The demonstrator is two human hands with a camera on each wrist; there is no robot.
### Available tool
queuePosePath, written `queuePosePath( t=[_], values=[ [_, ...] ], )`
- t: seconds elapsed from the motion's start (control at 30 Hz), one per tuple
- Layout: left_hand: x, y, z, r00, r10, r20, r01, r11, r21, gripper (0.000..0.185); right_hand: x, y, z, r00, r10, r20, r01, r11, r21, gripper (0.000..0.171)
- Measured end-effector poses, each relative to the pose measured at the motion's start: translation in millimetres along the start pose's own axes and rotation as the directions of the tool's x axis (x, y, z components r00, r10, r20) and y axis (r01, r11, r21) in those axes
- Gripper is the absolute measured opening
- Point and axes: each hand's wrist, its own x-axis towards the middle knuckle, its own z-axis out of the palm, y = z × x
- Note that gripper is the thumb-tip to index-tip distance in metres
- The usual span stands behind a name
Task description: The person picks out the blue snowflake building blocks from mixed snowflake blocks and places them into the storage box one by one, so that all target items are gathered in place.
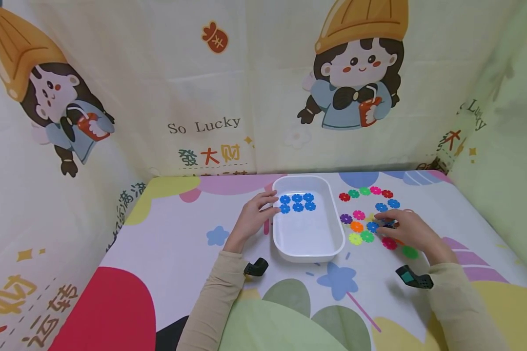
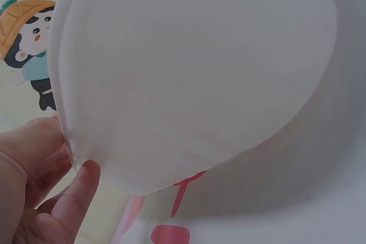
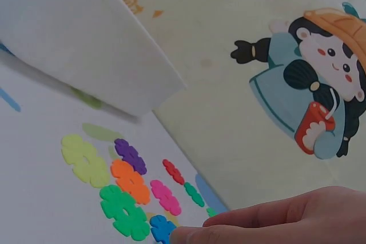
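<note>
My left hand [image 1: 255, 214] grips the left rim of a white tray [image 1: 307, 251], fingers over the edge and thumb against its outer wall, as the left wrist view shows. Several blue snowflake discs [image 1: 297, 207] lie in two rows on the tray's floor, toward its far end. To the tray's right, my right hand [image 1: 406, 228] reaches over loose snowflake discs on the table. Its thumb tip overlaps a blue snowflake disc [image 3: 162, 228], while the forefinger stands apart from the thumb. Part of the discs under this hand is hidden.
Loose discs spread right of the tray: purple [image 1: 346, 219], orange [image 1: 356, 226], pink [image 1: 358, 215], yellow-green [image 1: 355, 239] and green [image 1: 367, 236]. Behind them a curved row includes a red disc [image 1: 344, 197]. A printed cloth wall [image 1: 263, 87] rises along the table's back edge.
</note>
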Motion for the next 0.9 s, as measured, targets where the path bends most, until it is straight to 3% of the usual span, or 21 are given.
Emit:
queuePosePath(
  t=[0.9],
  values=[
    [1.6, -2.5, 0.6, 1.000, -0.013, -0.007, 0.013, 1.000, -0.003, 0.035, 2.1, -11.2, 8.0, 0.996, -0.094, 0.004, 0.093, 0.985, -0.145, 0.040]
  ],
)
